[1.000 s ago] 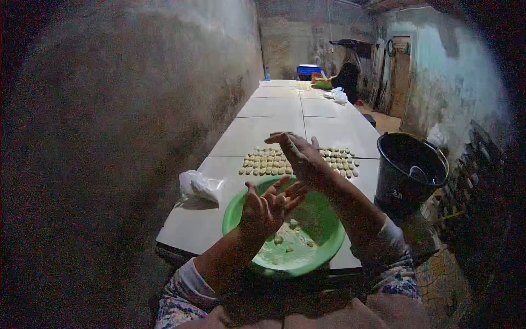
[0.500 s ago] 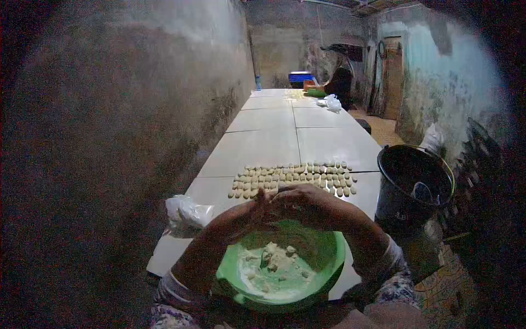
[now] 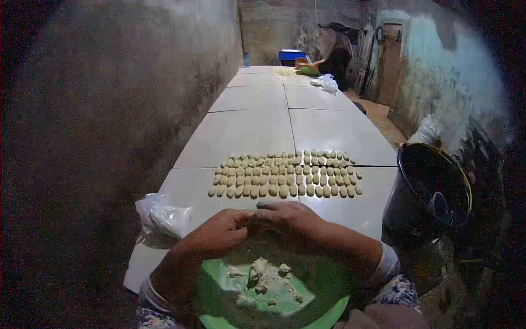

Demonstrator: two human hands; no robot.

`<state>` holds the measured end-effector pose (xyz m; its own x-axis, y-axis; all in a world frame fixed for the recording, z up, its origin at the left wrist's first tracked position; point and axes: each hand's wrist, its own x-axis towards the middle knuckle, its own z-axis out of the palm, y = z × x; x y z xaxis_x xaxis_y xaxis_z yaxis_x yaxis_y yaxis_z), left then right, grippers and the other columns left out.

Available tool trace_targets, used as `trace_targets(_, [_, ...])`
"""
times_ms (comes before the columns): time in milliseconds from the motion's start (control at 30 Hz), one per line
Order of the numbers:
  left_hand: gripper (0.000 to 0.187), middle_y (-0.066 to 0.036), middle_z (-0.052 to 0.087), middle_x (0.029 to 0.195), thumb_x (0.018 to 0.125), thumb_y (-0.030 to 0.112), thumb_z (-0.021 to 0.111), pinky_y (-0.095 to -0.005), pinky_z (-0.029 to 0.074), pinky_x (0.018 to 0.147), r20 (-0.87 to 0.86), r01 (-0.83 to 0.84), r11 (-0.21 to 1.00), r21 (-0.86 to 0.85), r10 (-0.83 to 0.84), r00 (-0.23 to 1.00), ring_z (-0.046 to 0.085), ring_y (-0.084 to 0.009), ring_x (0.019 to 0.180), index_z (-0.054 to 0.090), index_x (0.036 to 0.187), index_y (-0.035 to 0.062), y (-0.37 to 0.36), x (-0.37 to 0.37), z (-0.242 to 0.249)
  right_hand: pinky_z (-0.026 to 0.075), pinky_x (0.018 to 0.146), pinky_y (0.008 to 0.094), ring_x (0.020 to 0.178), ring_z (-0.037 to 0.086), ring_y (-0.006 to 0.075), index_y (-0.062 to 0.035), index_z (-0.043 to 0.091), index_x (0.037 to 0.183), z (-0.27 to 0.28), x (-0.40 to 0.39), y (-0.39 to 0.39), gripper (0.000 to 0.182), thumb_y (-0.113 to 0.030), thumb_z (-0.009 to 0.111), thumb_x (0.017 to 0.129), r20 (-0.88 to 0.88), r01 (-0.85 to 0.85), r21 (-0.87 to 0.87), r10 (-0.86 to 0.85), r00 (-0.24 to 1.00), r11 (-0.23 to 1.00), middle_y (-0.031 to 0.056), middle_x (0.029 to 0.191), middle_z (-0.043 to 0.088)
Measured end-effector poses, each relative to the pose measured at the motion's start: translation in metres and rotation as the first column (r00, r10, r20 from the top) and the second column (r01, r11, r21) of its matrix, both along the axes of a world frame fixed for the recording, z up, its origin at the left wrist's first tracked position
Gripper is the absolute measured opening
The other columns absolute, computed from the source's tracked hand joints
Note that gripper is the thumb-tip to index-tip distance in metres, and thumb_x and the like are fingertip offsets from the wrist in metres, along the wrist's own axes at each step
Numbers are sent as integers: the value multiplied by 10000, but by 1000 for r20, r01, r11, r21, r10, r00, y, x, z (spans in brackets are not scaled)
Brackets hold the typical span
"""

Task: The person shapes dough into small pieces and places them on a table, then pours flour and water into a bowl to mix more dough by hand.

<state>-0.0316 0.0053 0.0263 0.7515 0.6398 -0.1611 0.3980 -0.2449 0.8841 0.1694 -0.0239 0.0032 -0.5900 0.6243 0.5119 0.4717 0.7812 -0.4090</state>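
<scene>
My left hand [image 3: 227, 230] and my right hand [image 3: 290, 218] meet above the far side of a green basin [image 3: 335, 313]. Their fingers are curled in against each other; whatever they may hold between them is hidden. Inside the basin lies a crumbly pale dough mass [image 3: 263, 274] with loose bits and white flour around it. Just beyond my hands, rows of small oval dough pieces [image 3: 274, 180] cover a band of the white tiled table [image 3: 241, 131].
A knotted clear plastic bag of white powder [image 3: 164, 214] sits at the table's left edge. To the right stands a black bucket [image 3: 400, 203]. At the far end are a blue crate [image 3: 292, 56], a white plastic bag [image 3: 327, 83] and a bottle [image 3: 246, 59]. A bare wall [image 3: 137, 109] runs along the left.
The view has shifted, so the basin sits lower and the dough rows appear larger. My hands remain together over the basin, and the right has turned slightly.
</scene>
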Motion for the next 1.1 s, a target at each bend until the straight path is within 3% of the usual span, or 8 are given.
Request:
trace_targets(267, [232, -82, 635, 976, 884, 59, 466, -271, 435, 841, 216, 12, 984, -178, 27, 976, 558, -116, 899, 585, 1054, -43, 2, -6, 2, 492, 636, 374, 753, 601, 296, -87, 542, 943, 13, -4, -7, 206, -105, 654, 771, -48, 112, -9, -112, 993, 994, 88, 839, 555])
trace_targets(333, [219, -90, 643, 875, 895, 94, 461, -269, 438, 783, 0, -94, 972, 214, 96, 995, 547, -104, 816, 600, 1011, -29, 3, -5, 9, 492, 659, 364, 784, 598, 284, -78, 524, 972, 14, -1, -9, 258, -94, 671, 760, -58, 83, -91, -89, 994, 992, 95, 878, 552])
trace_targets(400, [221, -95, 633, 788, 904, 128, 464, -273, 436, 739, 76, -119, 972, 203, 105, 992, 527, -100, 748, 607, 985, -20, 4, -8, -1, 474, 836, 433, 998, 562, 391, -115, 427, 1208, 11, 0, -6, 597, -195, 707, 687, 43, 88, -178, -81, 996, 980, 170, 1139, 533])
trace_targets(533, [248, -71, 633, 828, 928, 159, 454, -276, 435, 747, 99, -72, 992, 99, 62, 993, 527, -108, 778, 603, 991, -28, 0, -4, 0, 448, 900, 441, 1067, 530, 400, -122, 387, 1277, -3, 6, 9, 660, -173, 698, 697, 88, 100, -121, -90, 992, 988, 213, 1273, 460])
trace_targets(767, [610, -23, 514, 774, 882, 595, 408, -276, 410, 674, 326, 41, 998, -43, -25, 945, 488, -131, 745, 517, 883, -5, 8, -2, -14, 481, 815, 360, 968, 581, 335, -71, 545, 1063, 8, 1, 0, 310, -71, 616, 761, -69, 143, -116, -152, 986, 983, 165, 1070, 564])
trace_targets(867, [567, -35, 553, 827, 892, 550, 453, -279, 422, 724, 364, 97, 995, -38, -77, 928, 504, -132, 793, 539, 946, -8, 12, -3, -20, 479, 655, 334, 737, 581, 252, -30, 557, 912, 19, -5, -4, 167, 2, 628, 764, -189, 135, -45, -141, 972, 990, 111, 909, 561])
trace_targets(1000, [375, -87, 607, 948, 931, 314, 508, -316, 424, 843, 326, 40, 990, 134, -83, 942, 537, -147, 908, 541, 1082, -27, -1, 1, -4, 473, 641, 314, 706, 576, 205, -32, 550, 922, 13, -1, 2, 149, 10, 604, 789, -232, 61, 12, -57, 971, 998, 90, 908, 556])
trace_targets(1100, [239, -148, 610, 907, 899, 145, 476, -348, 432, 817, 209, -6, 945, 326, -66, 976, 572, -212, 861, 547, 1073, -3, 0, -3, -5, 442, 617, 284, 704, 533, 132, -41, 531, 926, 18, -5, -5, 83, -90, 568, 870, -358, 102, -283, -203, 911, 954, 50, 885, 535])
